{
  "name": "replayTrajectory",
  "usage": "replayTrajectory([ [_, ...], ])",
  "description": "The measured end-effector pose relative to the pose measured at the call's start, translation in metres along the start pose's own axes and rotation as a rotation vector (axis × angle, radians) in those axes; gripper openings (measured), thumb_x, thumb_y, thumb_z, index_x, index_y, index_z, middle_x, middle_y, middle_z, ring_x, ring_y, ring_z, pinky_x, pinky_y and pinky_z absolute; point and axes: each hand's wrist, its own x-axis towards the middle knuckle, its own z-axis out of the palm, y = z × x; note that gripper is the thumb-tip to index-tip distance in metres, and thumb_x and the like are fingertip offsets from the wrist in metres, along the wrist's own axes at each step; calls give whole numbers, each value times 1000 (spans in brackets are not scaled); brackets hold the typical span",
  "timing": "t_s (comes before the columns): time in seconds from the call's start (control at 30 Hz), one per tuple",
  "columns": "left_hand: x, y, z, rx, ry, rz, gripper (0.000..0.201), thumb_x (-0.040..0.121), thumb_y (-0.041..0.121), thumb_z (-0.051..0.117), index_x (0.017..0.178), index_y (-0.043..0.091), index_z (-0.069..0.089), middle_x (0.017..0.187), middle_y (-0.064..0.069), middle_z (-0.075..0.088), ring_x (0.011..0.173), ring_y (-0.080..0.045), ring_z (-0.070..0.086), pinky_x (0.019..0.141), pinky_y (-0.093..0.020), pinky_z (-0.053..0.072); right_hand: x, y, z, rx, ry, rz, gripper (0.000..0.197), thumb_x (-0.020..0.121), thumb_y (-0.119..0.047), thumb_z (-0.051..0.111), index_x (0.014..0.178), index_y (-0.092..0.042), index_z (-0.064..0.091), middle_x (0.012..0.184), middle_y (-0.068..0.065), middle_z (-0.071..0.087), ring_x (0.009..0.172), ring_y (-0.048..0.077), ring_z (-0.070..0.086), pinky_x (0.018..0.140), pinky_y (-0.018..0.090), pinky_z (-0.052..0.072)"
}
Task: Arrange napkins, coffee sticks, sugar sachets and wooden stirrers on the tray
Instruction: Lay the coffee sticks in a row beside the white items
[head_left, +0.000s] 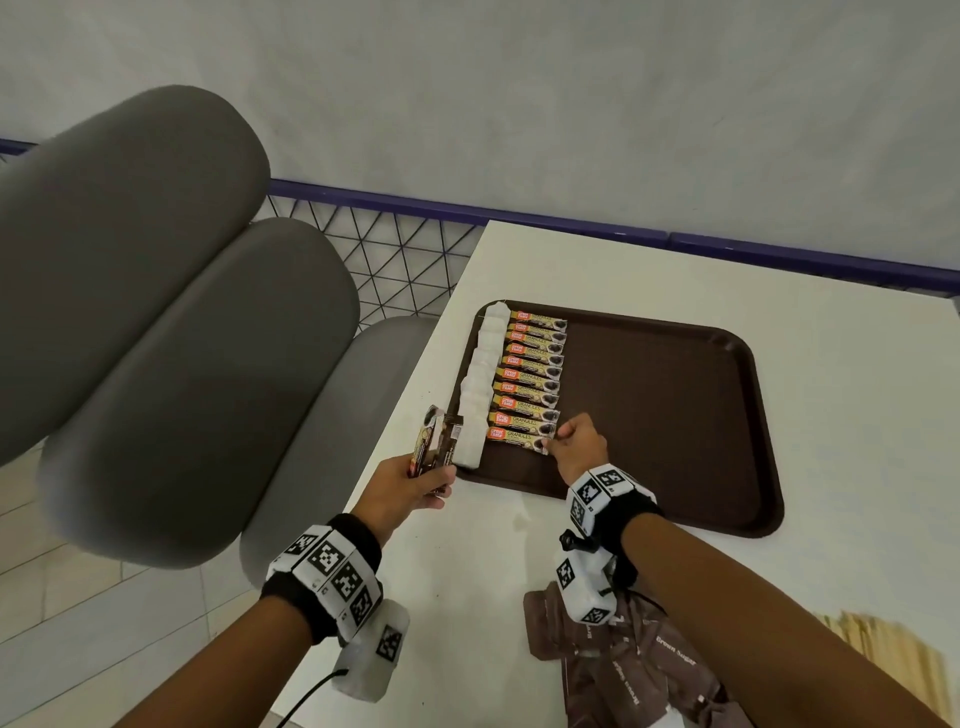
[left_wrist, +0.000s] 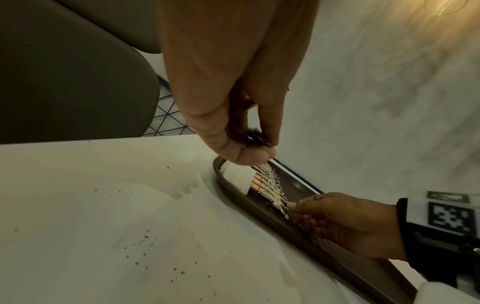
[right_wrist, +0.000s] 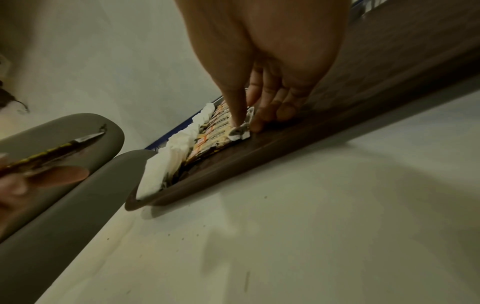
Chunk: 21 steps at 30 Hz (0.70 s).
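A brown tray (head_left: 675, 415) is seen lying on the white bench (head_left: 831, 467), its left rim just beside the bench's left edge. Along that left rim a column of white napkins (head_left: 480, 384) is laid, and touching its right side a column of coffee sticks (head_left: 532, 376) is stacked from the far rim toward the near one, their right ends roughly aligned. The nearest coffee stick (head_left: 519, 440) is pinched at its right end by the right hand (head_left: 579, 444), thumb and forefinger closed narrowly on the crimped end while the other fingers rest on the tray floor, as shown in the right wrist view. A small bunch of spare coffee sticks (head_left: 434, 441) is held by the left hand (head_left: 410, 488), the grip curled round their lower ends, above the bench just left of the tray's near left corner. The tray floor to the right of the columns is left bare up to the right rim. Brown sugar sachets (head_left: 623, 665) are piled on the bench near its front edge, under the right forearm, and wooden stirrers (head_left: 883, 654) lie blurred at the right. Grey padded seats (head_left: 156, 312) stand left of the bench.
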Motion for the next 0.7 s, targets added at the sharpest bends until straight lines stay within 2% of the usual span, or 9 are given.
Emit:
replayTrajectory([
  [0.07, 0, 2, 1, -8, -21, -9, 19, 86, 13, 65, 100, -1, 64, 78, -8, 64, 67, -14, 61, 61, -20, 54, -2, 1, -2, -24, -3, -45, 17, 88, -13, 60, 87, -13, 42, 73, 1, 51, 75, 20, 51, 66, 26, 38],
  [0.23, -4, 10, 9, -123, -88, -46, 15, 94, 11, 52, 101, 1, 60, 82, -10, 64, 62, -13, 60, 58, -21, 53, -10, -1, -6, 38, -116, -269, 7, 90, -6, 53, 94, -11, 54, 84, 4, 57, 81, 16, 56, 71, 23, 42],
  [0.3, -7, 14, 14, -152, -109, -85, 15, 97, 12, 46, 99, 4, 59, 84, -10, 66, 65, -15, 60, 58, -22, 54, -15, -7, -6, 61, -186, -398, 19, 89, -2, 51, 105, -8, 59, 82, 4, 57, 73, 5, 54, 72, 17, 46],
  [0.33, -8, 16, 16, -166, -117, -106, 16, 97, 13, 44, 100, 5, 58, 86, -11, 67, 66, -16, 61, 58, -23, 54, -18, -11, -7, 66, -219, -462, 24, 89, 0, 50, 109, -7, 60, 80, 1, 55, 67, -2, 52, 69, 9, 43],
  [0.4, -11, 20, 19, -196, -145, -134, 20, 98, 15, 41, 104, 4, 57, 86, -13, 68, 64, -16, 62, 58, -24, 54, -24, -19, -7, 89, -282, -548, 28, 91, -2, 49, 117, -6, 59, 81, -6, 53, 64, -10, 50, 65, 4, 39],
  [0.47, -13, 23, 20, -216, -192, -143, 25, 97, 13, 37, 110, 1, 56, 83, -14, 69, 58, -15, 60, 56, -25, 52, -30, -29, -9, 117, -383, -546, 32, 95, -10, 46, 126, -8, 54, 97, -6, 53, 75, -10, 50, 69, 1, 39],
  [0.53, -15, 26, 23, -219, -232, -146, 29, 96, 12, 34, 112, -2, 55, 77, -14, 68, 53, -15, 56, 53, -26, 49, -34, -35, -8, 148, -500, -492, 35, 97, -18, 43, 131, -11, 49, 108, -6, 51, 90, -2, 49, 72, 3, 39],
  [0.6, -16, 28, 25, -208, -258, -144, 32, 96, 12, 32, 114, -3, 55, 75, -14, 67, 52, -15, 54, 52, -25, 48, -35, -37, -5, 173, -550, -440, 34, 97, -22, 44, 128, -10, 52, 103, -6, 55, 84, 3, 51, 65, 8, 40],
  [0.7, -17, 29, 25, -199, -243, -131, 31, 97, 13, 33, 111, -1, 56, 78, -14, 69, 54, -15, 57, 53, -25, 50, -34, -38, -4, 277, -497, -342, 31, 93, -19, 52, 118, 0, 54, 83, -5, 59, 68, 6, 52, 55, 14, 42],
])
